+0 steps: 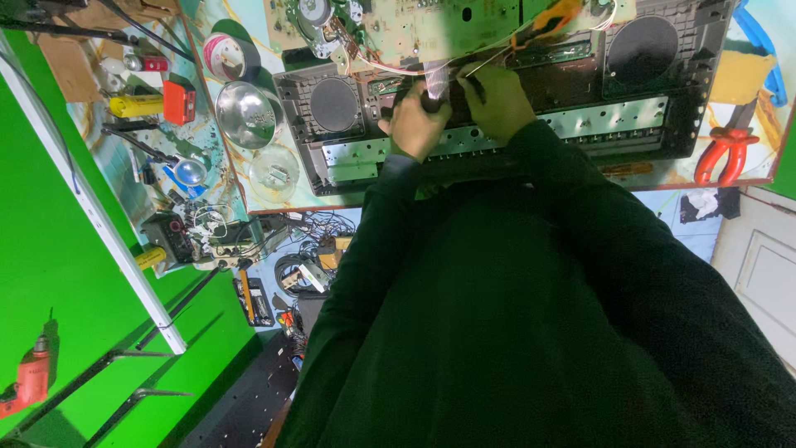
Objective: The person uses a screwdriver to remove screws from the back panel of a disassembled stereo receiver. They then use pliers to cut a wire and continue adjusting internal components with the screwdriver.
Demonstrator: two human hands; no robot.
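An opened black audio unit point(663, 124) with two round speakers lies on the workbench, a green circuit board point(398, 25) flipped up behind it. My left hand point(412, 124) is closed around a dark tool handle point(431, 101) at the unit's middle. My right hand point(497, 101) is right beside it, its fingertips pinching a thin wire or probe next to a white ribbon cable point(435, 76). My black sleeves and torso fill the lower frame and hide the bench's near edge.
Left of the unit are a tape roll point(225, 55), a shiny metal bowl point(246, 114), a clear round lid point(274, 172), a yellow tool point(137, 105) and an orange box point(178, 101). Red-handled pliers point(726, 154) lie at the right. Cables clutter the floor below; a red drill point(29, 377) hangs on the green wall.
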